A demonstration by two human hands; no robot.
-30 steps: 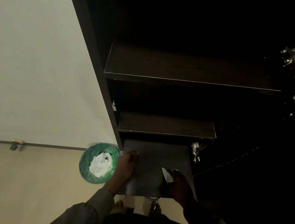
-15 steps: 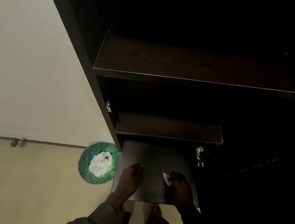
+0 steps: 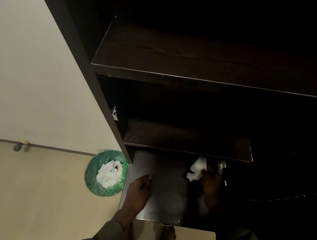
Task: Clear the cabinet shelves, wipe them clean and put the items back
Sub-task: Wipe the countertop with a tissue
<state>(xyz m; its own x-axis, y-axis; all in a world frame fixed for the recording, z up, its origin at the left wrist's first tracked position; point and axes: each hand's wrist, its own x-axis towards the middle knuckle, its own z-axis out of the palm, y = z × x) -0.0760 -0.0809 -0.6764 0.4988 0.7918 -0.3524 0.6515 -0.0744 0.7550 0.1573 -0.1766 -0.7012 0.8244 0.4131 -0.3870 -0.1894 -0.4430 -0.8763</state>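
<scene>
1. I see my left hand (image 3: 139,192) lying flat, fingers together, on the near left part of the lowest shelf (image 3: 167,182).
2. My right hand (image 3: 210,186) pinches a crumpled white tissue (image 3: 197,169) at the shelf's far right corner.
3. A green bin (image 3: 93,173) holding white paper stands on the floor just left of the cabinet.

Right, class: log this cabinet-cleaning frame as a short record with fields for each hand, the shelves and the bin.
left hand: flat on the lowest shelf, holding nothing
right hand: gripping a crumpled white tissue at the shelf's back right
upper shelves: bare where visible
bin: green liner, white waste inside, on the floor left of the cabinet
</scene>
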